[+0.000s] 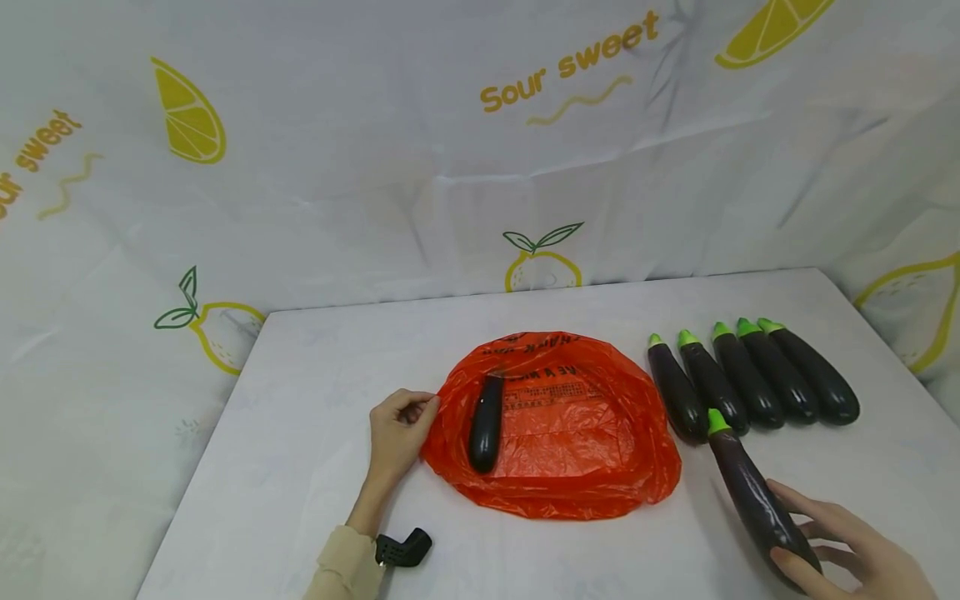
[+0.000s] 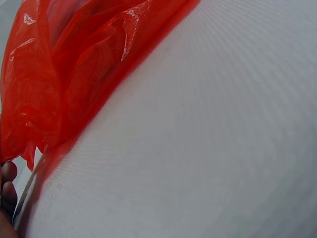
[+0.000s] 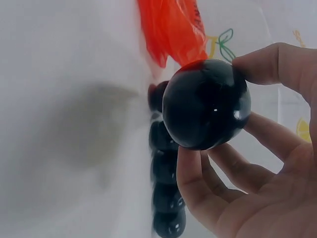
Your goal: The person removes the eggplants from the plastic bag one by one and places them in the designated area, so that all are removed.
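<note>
An open red plastic bag (image 1: 570, 433) lies in the middle of the table, its rim spread wide, with one dark eggplant (image 1: 487, 423) inside at its left. My left hand (image 1: 399, 433) pinches the bag's left rim between thumb and fingers. At the lower right my right hand (image 1: 851, 542) grips the thick end of another eggplant (image 1: 757, 496), green tip pointing away from me. In the right wrist view the round end of this held eggplant (image 3: 207, 105) sits between thumb and fingers, raised off the table, its shadow on the cloth.
Several eggplants (image 1: 738, 379) lie side by side to the right of the bag, green tips toward the back. White cloth covers the table (image 1: 315, 367), and a lemon-printed cloth (image 1: 360, 167) hangs behind it. A black wrist device (image 1: 405, 547) sits at my left wrist.
</note>
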